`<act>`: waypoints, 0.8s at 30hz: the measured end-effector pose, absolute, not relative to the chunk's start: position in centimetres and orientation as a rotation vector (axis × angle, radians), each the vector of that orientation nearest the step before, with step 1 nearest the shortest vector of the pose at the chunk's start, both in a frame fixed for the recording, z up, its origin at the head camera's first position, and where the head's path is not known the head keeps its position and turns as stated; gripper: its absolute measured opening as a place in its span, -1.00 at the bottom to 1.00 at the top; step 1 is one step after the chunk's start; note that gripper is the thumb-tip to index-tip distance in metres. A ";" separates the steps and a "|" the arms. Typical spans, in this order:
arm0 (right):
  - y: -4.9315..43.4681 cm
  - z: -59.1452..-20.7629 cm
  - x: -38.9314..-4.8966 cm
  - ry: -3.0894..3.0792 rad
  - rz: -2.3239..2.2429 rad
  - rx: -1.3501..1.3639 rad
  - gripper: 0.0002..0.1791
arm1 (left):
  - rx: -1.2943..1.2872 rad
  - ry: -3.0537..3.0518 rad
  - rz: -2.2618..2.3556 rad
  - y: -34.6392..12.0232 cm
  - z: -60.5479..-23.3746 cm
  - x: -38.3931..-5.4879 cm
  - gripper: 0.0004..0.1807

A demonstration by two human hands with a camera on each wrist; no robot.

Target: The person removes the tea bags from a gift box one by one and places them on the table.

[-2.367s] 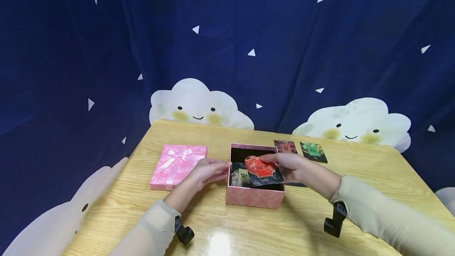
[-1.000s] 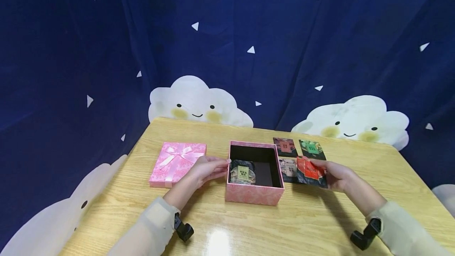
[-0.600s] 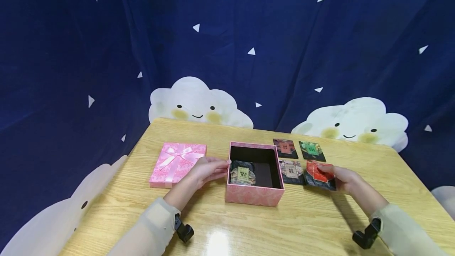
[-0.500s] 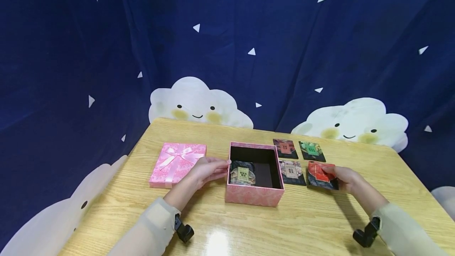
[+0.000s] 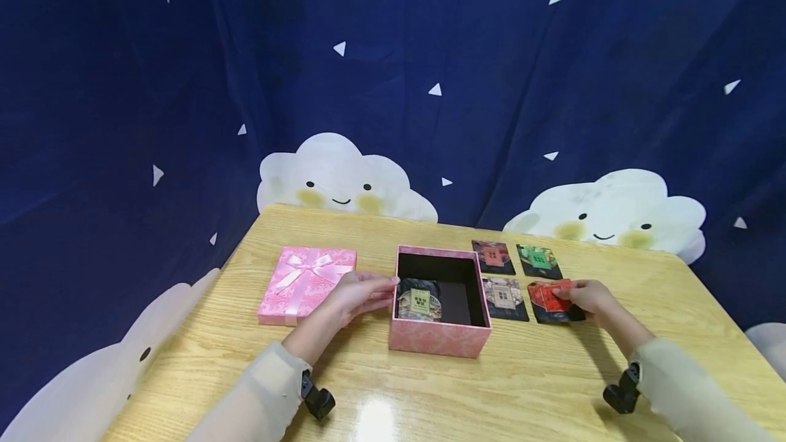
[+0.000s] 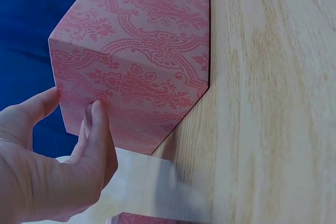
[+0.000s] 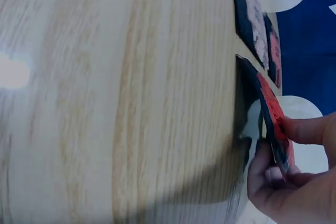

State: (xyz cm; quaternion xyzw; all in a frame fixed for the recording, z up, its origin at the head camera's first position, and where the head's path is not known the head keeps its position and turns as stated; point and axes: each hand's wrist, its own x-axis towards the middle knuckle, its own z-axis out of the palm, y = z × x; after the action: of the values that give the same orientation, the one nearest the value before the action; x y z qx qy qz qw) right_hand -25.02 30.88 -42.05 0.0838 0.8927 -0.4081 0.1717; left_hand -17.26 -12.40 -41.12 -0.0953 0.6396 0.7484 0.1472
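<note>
My right hand (image 5: 592,297) pinches a red-and-black flat packet (image 5: 545,300) by its right side, thumb on its printed face and fingers beneath. In the right wrist view the packet (image 7: 273,111) tilts, its held side raised off the wood. To the left, my left hand (image 5: 362,295) touches the side of a pink patterned box (image 5: 439,340) near the rim. Its fingers lie against the outer wall in the left wrist view. Inside the lidless box, a black packet with a pale green label (image 5: 420,301) lies at the left; bare dark floor shows beside it.
Right of the box lie a beige-labelled packet (image 5: 505,297), a dark red one (image 5: 492,256) and a green one (image 5: 539,259). The pink lid with a ribbon bow (image 5: 307,284) rests left of the box on the wooden table (image 5: 442,401). A blue curtain (image 5: 393,53) hangs behind.
My right hand has carried the red packet from over the box to the right, then lowered it to the table beside the beige-labelled packet. My left hand has stayed at the box.
</note>
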 end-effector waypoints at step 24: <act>29.2 -42.0 -24.0 2.980 -0.527 0.111 -0.42 | -0.245 1.835 2.154 -12.4 -41.2 -17.3 -0.69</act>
State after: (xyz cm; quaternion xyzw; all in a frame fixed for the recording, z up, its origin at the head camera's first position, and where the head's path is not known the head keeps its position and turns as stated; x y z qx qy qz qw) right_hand -24.02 29.23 -42.05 0.0366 0.9825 -0.1736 0.0565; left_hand -17.29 -12.37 -41.23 -0.0852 0.6387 0.7498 0.1504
